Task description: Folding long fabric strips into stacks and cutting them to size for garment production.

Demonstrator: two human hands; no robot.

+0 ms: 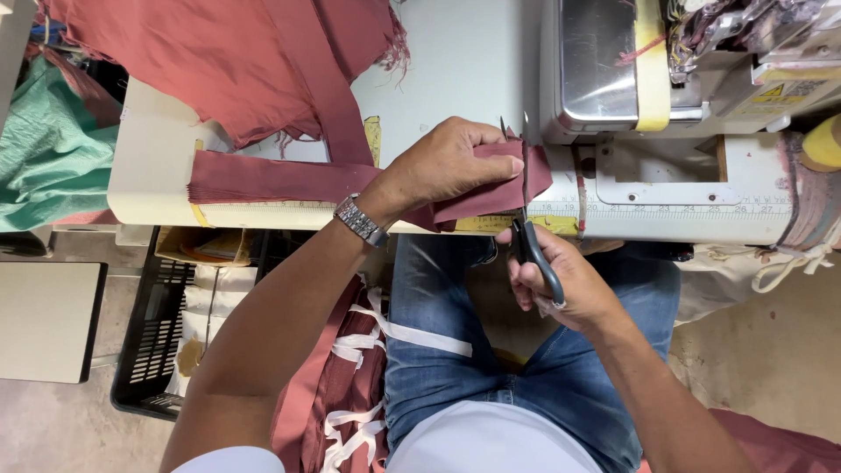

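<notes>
The left hand clenches a folded stack of maroon fabric strips at its right end, pressing it at the front edge of the tabletop. The stack's long axis runs left to right along that edge, its cut end pointing right toward the sewing machine. The right hand, below and just right of the left, grasps the handles of black scissors. Their long axis stands nearly upright, blades pointing away from the person and crossing the strip end just beyond the left fingertips. A black crate sits on the floor.
</notes>
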